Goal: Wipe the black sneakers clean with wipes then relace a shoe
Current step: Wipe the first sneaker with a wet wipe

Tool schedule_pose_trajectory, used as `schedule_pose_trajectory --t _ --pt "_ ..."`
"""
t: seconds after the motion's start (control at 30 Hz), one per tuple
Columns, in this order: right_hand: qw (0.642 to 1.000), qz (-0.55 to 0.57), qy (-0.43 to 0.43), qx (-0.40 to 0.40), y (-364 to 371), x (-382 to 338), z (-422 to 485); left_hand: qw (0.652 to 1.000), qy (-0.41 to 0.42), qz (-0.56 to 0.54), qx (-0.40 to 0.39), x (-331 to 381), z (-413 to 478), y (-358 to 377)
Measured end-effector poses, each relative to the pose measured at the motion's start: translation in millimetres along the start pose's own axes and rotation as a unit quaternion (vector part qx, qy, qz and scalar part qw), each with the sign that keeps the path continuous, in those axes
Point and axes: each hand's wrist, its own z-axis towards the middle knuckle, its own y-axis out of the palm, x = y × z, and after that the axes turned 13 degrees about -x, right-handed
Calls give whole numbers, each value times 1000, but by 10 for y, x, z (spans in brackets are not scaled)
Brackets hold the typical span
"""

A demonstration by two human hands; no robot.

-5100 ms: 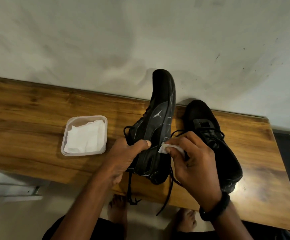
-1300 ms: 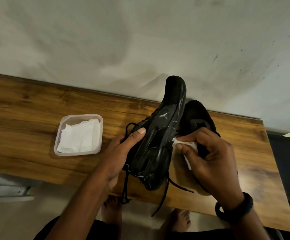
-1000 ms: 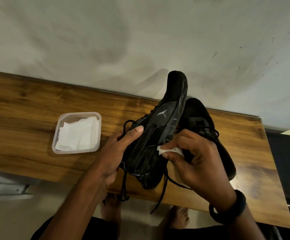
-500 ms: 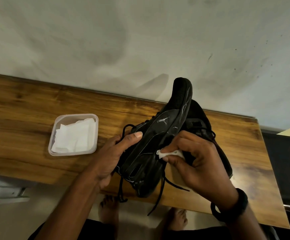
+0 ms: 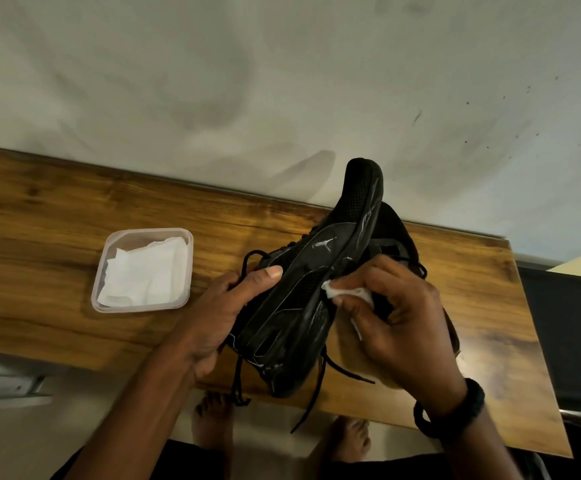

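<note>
Dim warm light, soft blur, wide-angle distortion

The black lace-up sneaker (image 5: 303, 306) bears a small silver logo (image 5: 325, 243) and pale streaks; the folded paper wipes (image 5: 147, 275) are white; the wooden bench (image 5: 39, 237) shows brown grain.

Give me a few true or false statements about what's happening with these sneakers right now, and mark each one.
1. The left hand grips the lifted sneaker. True.
2. The right hand is empty. False: it pinches a white wipe at that sneaker's edge.
3. The plastic tub has folded wipes in it. True.
4. The tub sits to the right of both shoes. False: it sits on the table to their left.
5. The second sneaker lies on the floor. False: it rests on the table behind the lifted one.
</note>
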Motion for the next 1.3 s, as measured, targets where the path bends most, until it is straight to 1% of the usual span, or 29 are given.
schedule_pose_trajectory --t 0.03,0.07,0.1,0.2,0.23,0.27,0.3,0.37,0.47,0.5,0.53,0.63,0.67,0.7,0.77,0.83,0.93,0.97,1.0,1.1,1.13,1.17,1.2,1.3 --pt "1000 1 -14 -23 -9 -13 -1 1000 -4 4 2 -1 2 -5" --pt "1000 0 -20 -24 -15 -24 0 1000 -7 10 1 -1 1 -9" --pt "1000 -2 -17 -2 -21 -28 5 1000 -8 15 -2 3 -1 -8" --pt "992 -30 14 125 -26 10 28 1000 -8 25 -12 14 -8 24" --pt "988 -42 25 150 -14 31 33 1000 -7 25 -14 12 -6 35" --pt "986 -55 31 156 0 47 38 1000 -5 23 -14 13 -4 48" --pt "986 -68 32 146 17 59 41 1000 -4 21 -12 19 -5 58" --pt "994 -69 27 87 46 68 40 1000 -7 19 -4 18 -5 51" --pt "999 -26 9 -21 42 49 29 1000 -14 20 5 15 0 22" --pt "1000 -13 5 -27 33 42 27 1000 -14 22 4 12 2 17" --pt "1000 -7 7 -7 23 34 31 1000 -13 23 4 15 7 20" --pt "991 -25 30 124 -16 50 57 1000 -7 29 0 22 3 55" --pt "986 -38 38 155 -21 57 64 1000 -5 30 -3 22 1 65" --pt "983 -49 44 169 -13 63 66 1000 -5 31 -6 18 3 67" --pt "986 -61 45 152 32 69 55 1000 -5 28 -10 3 5 59" --pt "994 -59 28 92 67 50 44 1000 -6 23 -6 -6 9 43" --pt "999 -27 -2 -20 12 26 36 1000 -3 28 4 -3 15 14" --pt "999 -22 -8 -34 -16 23 36 1000 -4 30 5 -2 15 9" --pt "1000 -16 -8 -25 -39 28 38 999 -6 33 5 -1 16 7" --pt "996 -30 21 80 -60 55 53 999 -9 35 6 -13 24 10" --pt "993 -42 31 103 -45 56 56 999 -6 35 6 -19 26 16" --pt "993 -48 38 106 -20 51 55 999 -2 34 7 -24 27 25" --pt "994 -46 39 92 12 41 51 999 2 30 11 -26 29 33" --pt "999 -21 22 17 80 -5 20 999 19 15 23 -18 25 36"
